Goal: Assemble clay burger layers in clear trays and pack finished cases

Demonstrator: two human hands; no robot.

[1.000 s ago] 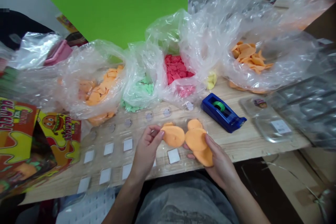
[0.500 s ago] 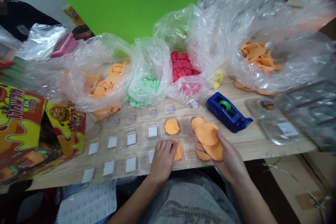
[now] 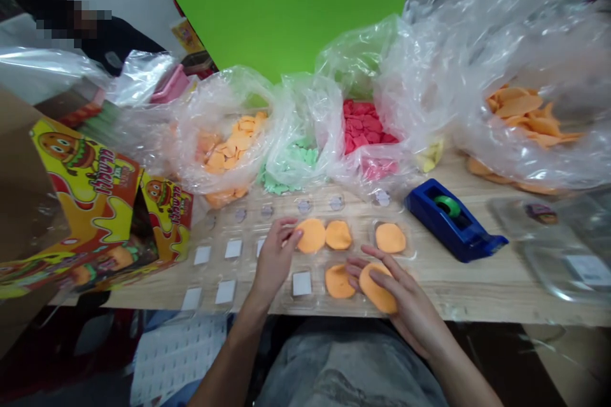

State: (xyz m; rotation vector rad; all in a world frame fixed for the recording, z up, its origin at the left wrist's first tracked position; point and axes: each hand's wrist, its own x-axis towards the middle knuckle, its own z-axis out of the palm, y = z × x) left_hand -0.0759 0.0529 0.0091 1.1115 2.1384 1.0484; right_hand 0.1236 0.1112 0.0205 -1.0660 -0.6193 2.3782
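My left hand (image 3: 273, 261) pinches an orange round foam piece (image 3: 310, 235) over a cell of the clear plastic tray (image 3: 224, 267) on the wooden table. My right hand (image 3: 403, 305) holds a small stack of orange round pieces (image 3: 377, 287) at the tray's near right end. Three orange pieces lie in tray cells: one (image 3: 338, 234) beside my left hand's piece, one (image 3: 390, 237) further right, one (image 3: 338, 280) in the near row. Other cells show white square labels.
Clear bags stand behind the tray: orange pieces (image 3: 229, 146), green pieces (image 3: 291, 162), red pieces (image 3: 365, 127) and more orange pieces (image 3: 525, 114). A blue tape dispenser (image 3: 451, 219) lies right of the tray. Yellow burger-print boxes (image 3: 90, 203) stand at left. Another person (image 3: 95, 32) is at far left.
The view has shifted, so things sit further right. My left hand rose from the near row and now holds a fresh orange piece at the far row. My right hand's stack is smaller and lower.
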